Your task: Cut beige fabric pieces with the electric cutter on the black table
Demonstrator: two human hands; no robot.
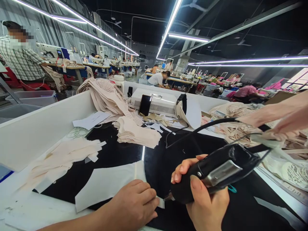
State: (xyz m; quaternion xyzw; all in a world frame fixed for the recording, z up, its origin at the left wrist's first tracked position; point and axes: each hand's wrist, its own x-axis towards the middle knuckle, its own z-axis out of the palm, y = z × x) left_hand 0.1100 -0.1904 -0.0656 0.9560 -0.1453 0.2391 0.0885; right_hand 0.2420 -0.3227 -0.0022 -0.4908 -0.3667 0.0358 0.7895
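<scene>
Head view: right hand (207, 205) grip clamped around one black handheld tool (216, 170), cable (204, 126) trailing off. Tool tip sits at edge of one white fabric piece (106, 184) on black tabletop (168, 154). Left hand (133, 205) flat, fingers together, pressing that piece. Two beige stacks (134, 131) behind. Another person's arm (279, 114) at right.

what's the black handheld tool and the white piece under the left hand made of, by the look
Black handheld tool: seemingly glossy black plastic or wrapping, which shows highlights, with a brushed metal plate on its side. White flat cut piece: thin, matte, sharp-edged, probably paper or stiff interlining; which one is unclear.
</scene>
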